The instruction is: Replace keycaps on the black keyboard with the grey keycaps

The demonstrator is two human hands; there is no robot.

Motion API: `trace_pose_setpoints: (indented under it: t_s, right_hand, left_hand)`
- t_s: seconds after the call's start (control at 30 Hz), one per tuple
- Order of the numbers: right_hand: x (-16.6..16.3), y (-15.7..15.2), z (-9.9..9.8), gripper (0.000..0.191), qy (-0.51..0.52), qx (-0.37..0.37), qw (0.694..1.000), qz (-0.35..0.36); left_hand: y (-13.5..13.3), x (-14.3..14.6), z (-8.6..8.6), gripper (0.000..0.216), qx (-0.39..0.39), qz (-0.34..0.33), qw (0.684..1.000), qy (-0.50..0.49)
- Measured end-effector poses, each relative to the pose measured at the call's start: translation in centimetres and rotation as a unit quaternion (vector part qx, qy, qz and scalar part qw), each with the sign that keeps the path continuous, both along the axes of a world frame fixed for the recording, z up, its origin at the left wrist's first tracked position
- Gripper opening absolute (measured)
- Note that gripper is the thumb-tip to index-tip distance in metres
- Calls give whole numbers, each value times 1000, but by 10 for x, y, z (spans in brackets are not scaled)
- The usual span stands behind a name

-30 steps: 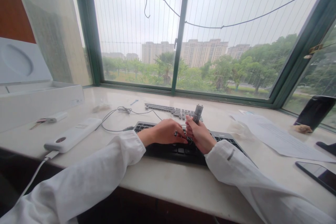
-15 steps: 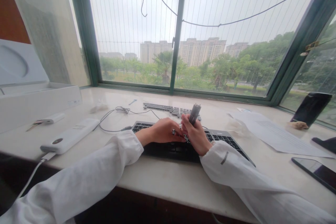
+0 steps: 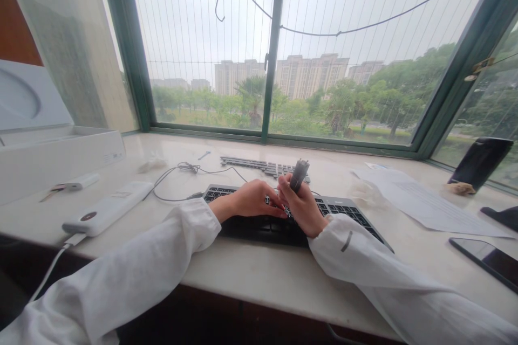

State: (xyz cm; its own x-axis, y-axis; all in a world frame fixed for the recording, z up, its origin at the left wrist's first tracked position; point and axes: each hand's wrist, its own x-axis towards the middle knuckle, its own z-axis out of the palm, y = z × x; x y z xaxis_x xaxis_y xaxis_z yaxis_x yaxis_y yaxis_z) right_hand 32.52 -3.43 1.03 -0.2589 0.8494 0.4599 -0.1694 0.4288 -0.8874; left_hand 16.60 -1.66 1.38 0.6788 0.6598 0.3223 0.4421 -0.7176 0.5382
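Note:
A black keyboard (image 3: 343,214) with a grey edge lies on the white ledge, its middle covered by both hands. In my right hand (image 3: 305,209) is a short dark grey tool with a notched top end (image 3: 299,173), held upright in wrapped fingers; its lower end is hidden. My left hand (image 3: 253,199) rests over the keyboard's middle, thumb and fingertips drawn together beside the right hand. Anything small in that pinch is hidden. Behind the keyboard, dark grey keycaps (image 3: 245,164) lie in rows.
On the left are a white power bank (image 3: 109,207) with a cable, a small white device with keys (image 3: 83,181) and a white box (image 3: 60,159). Papers (image 3: 416,199), a flat phone (image 3: 485,260) and an upright black device (image 3: 481,164) are right. A window stands behind.
The view has shifted very slightly. Both hands stay over the keyboard, with only a slight shift in the left fingers; the grey tool remains in my right hand.

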Motion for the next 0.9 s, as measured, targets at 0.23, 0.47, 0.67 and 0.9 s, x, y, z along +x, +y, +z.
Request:
trace_pose_setpoints:
  t_s: [0.23,0.47,0.67,0.9]
  right_hand:
    - [3,0,-4,40,-34,38,999,-9]
    - [3,1,-6,39,-27,34,999,16]
    - [3,-2,-3,41,-30,41,998,29]
    - [4,-2,-4,38,-53,59,996,45]
  left_hand:
    - [-1,0,0,28,-18,8,1000,-5]
    - [0,0,-1,32,-14,9,1000,-4]
    - [-1,1,0,32,-21,20,1000,-3]
    - [-1,2,-1,36,-37,36,999,-13]
